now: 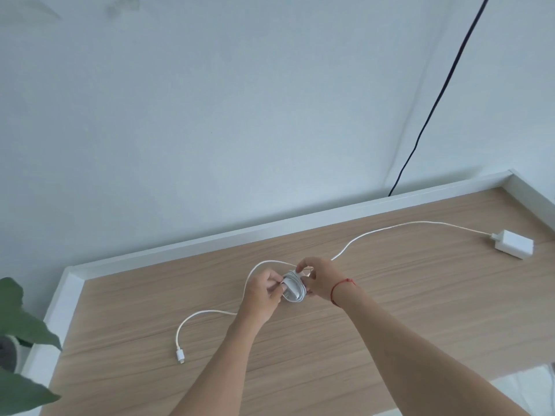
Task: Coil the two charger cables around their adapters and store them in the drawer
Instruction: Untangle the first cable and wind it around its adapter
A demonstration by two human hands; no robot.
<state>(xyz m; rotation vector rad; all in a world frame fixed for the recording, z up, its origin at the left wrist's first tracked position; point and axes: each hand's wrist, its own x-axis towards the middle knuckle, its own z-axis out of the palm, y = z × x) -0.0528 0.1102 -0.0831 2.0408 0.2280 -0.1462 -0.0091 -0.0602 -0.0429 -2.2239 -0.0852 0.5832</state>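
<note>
Left hand (pixel 264 295): grips coiled adapter (pixel 289 288)
Right hand (pixel 319 280): pinches its cable (pixel 301 291)
2nd adapter (pixel 514 244): far right of fingers

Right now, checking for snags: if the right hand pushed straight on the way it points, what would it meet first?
The coiled charger, which the right hand already pinches. Just past it, probably the loose cable, though depth is unclear.

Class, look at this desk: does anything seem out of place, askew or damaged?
Nothing is damaged or spilled. Only the white cable from the adapter at right sprawls uncoiled across the desk, unlike the coiled charger held by the left hand and right hand.
</note>
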